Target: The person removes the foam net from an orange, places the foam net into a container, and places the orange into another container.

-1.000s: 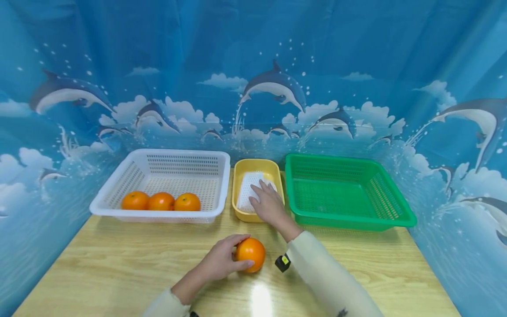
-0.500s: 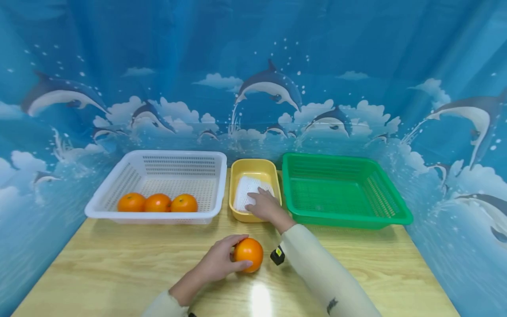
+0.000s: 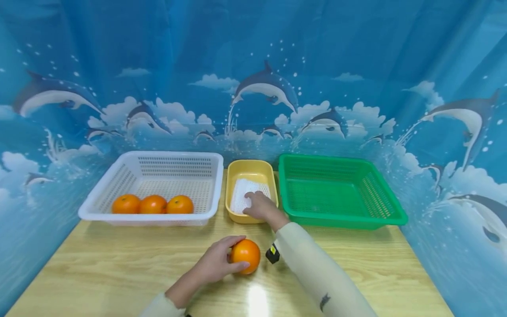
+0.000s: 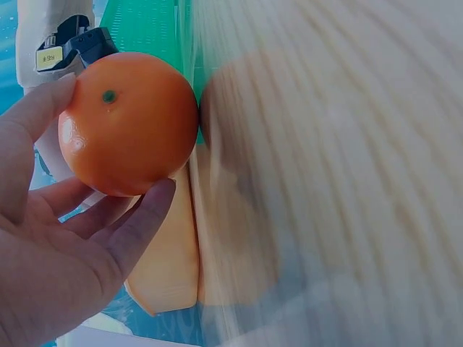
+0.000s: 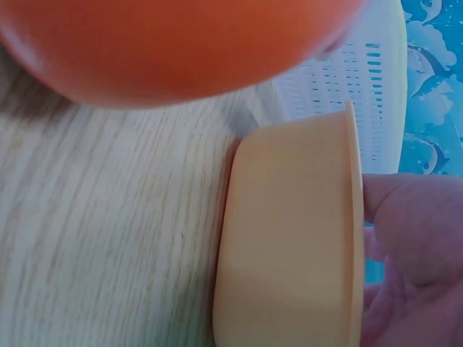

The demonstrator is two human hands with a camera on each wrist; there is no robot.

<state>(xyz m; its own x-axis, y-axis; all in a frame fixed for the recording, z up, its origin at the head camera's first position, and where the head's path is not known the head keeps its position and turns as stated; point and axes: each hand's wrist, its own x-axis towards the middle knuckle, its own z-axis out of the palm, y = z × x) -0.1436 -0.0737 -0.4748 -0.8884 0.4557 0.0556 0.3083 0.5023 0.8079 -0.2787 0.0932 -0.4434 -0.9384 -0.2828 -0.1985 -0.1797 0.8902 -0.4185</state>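
My left hand (image 3: 215, 262) holds an orange (image 3: 245, 256) on the table, thumb and fingers curved round its left side. In the left wrist view, the orange (image 4: 130, 123) shows a small green stem mark. Over the yellow bin (image 3: 231, 165), my right hand (image 3: 261, 207) reaches in, its fingers bent down at the white foam netting (image 3: 239, 196). Whether those fingers pinch a piece is not clear. From the right wrist, the bin's wall (image 5: 289, 238) hides the fingertips of the right hand (image 5: 423, 238).
To the left stands a white basket (image 3: 214, 189) with three oranges (image 3: 153, 204) along its near side. A green basket (image 3: 340, 222) stands right of the bin. The wooden table (image 3: 103, 273) meets a dolphin-print curtain (image 3: 253, 53) behind.
My right hand has drawn back slightly toward me within the bin, its spread fingers now more bent. The left hand keeps its hold on the orange. The head view has shifted a little.
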